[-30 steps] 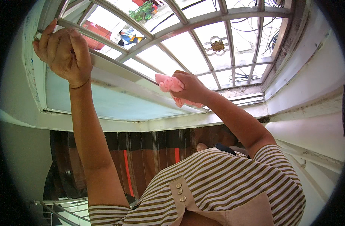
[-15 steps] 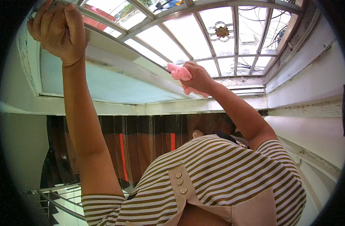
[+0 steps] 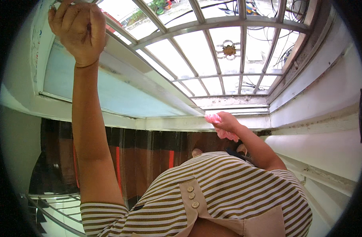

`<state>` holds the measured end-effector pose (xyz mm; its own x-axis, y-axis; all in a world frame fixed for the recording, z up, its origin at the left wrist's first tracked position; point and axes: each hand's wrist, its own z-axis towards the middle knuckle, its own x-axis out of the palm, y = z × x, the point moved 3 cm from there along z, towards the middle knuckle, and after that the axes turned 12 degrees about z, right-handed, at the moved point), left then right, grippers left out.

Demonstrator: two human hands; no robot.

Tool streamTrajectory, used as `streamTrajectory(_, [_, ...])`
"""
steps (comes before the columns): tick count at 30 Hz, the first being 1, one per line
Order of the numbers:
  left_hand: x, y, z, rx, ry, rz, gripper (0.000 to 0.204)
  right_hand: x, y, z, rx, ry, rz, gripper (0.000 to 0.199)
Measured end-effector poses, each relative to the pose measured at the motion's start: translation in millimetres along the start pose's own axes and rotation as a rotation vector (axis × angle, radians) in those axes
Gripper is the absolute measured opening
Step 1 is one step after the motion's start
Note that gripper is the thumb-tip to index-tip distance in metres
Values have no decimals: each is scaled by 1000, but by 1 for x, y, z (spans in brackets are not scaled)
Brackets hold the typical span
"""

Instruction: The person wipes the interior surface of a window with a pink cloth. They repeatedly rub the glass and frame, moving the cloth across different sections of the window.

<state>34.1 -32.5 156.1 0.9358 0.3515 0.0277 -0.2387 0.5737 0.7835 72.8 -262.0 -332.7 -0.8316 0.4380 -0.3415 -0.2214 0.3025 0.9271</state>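
Note:
High at the upper left, my left hand [image 3: 80, 33] is closed, its fingers curled at the pale edge of the window frame [image 3: 141, 75]. What lies inside those fingers is partly hidden. Lower and right of centre, my right hand [image 3: 229, 121] grips a bunched pink cloth [image 3: 227, 134], part of which hangs below the fingers. The cloth's upper end is beside the lower end of the frame, at the sill [image 3: 177, 123]. Frosted bluish glass [image 3: 125, 93] fills the panel between my two arms.
Metal window bars [image 3: 210, 47] with a sun-shaped ornament [image 3: 229, 50] stand beyond the opening. A white ledge [image 3: 315, 114] runs along the right. Below the sill are dark brown steps [image 3: 145, 158] with red strips, and a metal railing [image 3: 54, 215] at the lower left.
My right hand has come down along the frame edge with the pink cloth, from the bars to the sill. My left hand keeps its grip; the whole view has shifted slightly.

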Motion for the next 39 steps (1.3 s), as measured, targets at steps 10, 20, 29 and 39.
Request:
streamTrajectory(10, [-10,-11,4,5,-173,-90,10,-48,68,0,-194,-248,295,38])
streamTrajectory(20, [-8,-6,-5,-133,-9,-43,20,-53,210,34,-429,-350,312,32])
streamTrajectory(29, [-13,-15,5,-205,-87,-163,15,-33,223,45,-521,-425,284,33])
streamTrajectory(39, [-16,-17,8,-242,-74,-165,14,-18,180,39,-349,-414,126,33])
